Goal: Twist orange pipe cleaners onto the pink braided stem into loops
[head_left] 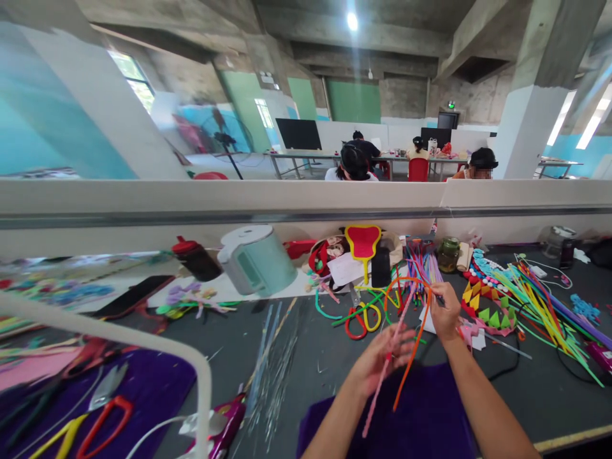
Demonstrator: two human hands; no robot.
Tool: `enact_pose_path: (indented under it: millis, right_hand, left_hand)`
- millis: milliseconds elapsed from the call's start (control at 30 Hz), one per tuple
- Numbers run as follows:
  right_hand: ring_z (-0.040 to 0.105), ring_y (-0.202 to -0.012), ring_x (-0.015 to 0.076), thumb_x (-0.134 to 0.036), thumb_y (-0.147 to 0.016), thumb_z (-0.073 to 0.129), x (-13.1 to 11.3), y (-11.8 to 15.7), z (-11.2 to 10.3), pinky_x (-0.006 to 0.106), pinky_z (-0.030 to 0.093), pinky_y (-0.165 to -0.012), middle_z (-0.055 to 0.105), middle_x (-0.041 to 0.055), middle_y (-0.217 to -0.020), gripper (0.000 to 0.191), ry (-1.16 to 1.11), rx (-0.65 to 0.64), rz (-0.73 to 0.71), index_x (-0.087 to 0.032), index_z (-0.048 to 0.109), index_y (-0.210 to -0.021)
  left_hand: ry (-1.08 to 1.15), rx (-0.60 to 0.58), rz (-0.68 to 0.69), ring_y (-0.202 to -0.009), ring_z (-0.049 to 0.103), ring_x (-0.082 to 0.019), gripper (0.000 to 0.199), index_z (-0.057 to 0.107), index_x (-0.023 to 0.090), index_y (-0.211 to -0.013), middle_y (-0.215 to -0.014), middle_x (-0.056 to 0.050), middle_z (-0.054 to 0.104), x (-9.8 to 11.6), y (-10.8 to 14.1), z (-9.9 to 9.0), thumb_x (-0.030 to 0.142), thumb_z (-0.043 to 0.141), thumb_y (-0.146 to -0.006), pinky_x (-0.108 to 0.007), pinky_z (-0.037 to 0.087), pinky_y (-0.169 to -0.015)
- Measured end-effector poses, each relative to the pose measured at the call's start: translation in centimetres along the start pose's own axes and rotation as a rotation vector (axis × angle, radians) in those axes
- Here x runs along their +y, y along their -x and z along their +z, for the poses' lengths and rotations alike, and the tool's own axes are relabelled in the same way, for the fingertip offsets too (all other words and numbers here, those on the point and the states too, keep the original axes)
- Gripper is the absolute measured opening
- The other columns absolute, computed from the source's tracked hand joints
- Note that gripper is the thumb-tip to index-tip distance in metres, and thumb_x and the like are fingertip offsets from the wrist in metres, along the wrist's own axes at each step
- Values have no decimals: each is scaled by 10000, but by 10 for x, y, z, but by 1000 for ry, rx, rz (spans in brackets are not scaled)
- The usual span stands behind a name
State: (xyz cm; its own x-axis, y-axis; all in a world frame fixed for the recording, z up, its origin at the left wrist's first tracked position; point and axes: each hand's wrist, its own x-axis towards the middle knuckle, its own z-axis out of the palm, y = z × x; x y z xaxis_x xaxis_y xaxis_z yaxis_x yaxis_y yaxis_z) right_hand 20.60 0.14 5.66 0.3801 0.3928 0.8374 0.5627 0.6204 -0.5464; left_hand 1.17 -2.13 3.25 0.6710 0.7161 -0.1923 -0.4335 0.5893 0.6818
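A hand could cross the open tabletop (pixel 318 370) between the thin wires (pixel 276 382) and the left hand (pixel 373 358); beyond, scissors (pixel 362 311) and a kettle (pixel 275 261) obstruct, a partition (pixel 306 196) walls off the back, and a white bar (pixel 143 333) spans the left side

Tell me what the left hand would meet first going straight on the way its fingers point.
Probably the orange stem, which crosses just beyond the left hand in the picture; depth is unclear, so the hand might miss it.
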Motion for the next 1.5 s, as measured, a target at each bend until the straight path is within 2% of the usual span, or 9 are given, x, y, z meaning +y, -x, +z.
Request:
enact_pose_path:
  millis: [67,167,333,467,700,867,1000,1300,1500]
  right_hand:
    - [595,-745,191,-236,-839,588,2,6,-1,357,501,-694,618,46,-758,94,-3,14,41,-200,583,-751]
    - [585,-724,183,-254,-835,598,4,14,-1,337,496,-679,603,40,-752,103,-18,15,125,-193,585,-753]
    - [566,-666,154,-284,-868,535,7,29,9,283,490,-595,572,27,-760,135,-63,49,282,-182,549,-781]
    - [570,-570,136,-331,-867,529,14,34,14,254,486,-524,603,20,-722,164,-113,-43,365,-174,570,-850]
    - [587,-577,145,-371,-885,508,17,26,-4,262,488,-529,655,52,-812,240,-105,-127,430,-161,609,-941]
    - [551,-693,176,-334,-835,600,-3,15,-3,313,466,-667,601,44,-790,158,120,-233,203,-179,606,-866]
    - [540,-750,202,-239,-869,505,-9,10,6,348,449,-718,590,62,-811,96,227,-276,64,-193,586,-893]
    - [572,-928,258,-142,-875,450,-17,-6,2,422,471,-814,592,124,-1032,338,190,-453,-34,-204,492,-1205]
    - [566,-923,274,-146,-889,478,-21,-21,-5,416,478,-780,589,117,-990,288,306,-608,-267,-234,591,-1139]
  left_hand:
    - [-83,5,-37,-699,683,-165,302,597,170,-1030,-1018,-102,690,-19,10,1,307,689,-777,-276,552,-600]
    - [-189,73,8,-585,650,-125,299,611,149,-966,-905,-94,702,-26,21,1,327,716,-751,-229,533,-527]
    - [-311,173,48,-500,601,-93,334,625,141,-930,-849,-76,691,-14,25,6,369,739,-713,-160,450,-378]
    - [-330,199,54,-541,623,-111,350,623,137,-920,-844,-77,686,-7,27,10,388,738,-705,-151,436,-353]
    - [-474,320,131,-610,662,-158,387,615,125,-915,-847,-89,677,17,38,9,421,731,-694,-151,425,-336]
    - [-573,419,171,-664,690,-204,426,613,131,-927,-858,-84,674,18,42,13,467,712,-685,-186,464,-360]
    - [-606,453,221,-668,698,-222,423,619,137,-906,-848,-75,672,13,44,20,479,711,-675,-216,494,-379]
    - [-584,408,238,-644,682,-195,393,629,131,-905,-809,-62,657,15,53,36,451,710,-692,-214,512,-406]
    - [-514,327,193,-631,670,-176,386,615,137,-883,-822,-62,648,17,58,34,458,714,-694,-198,492,-401]
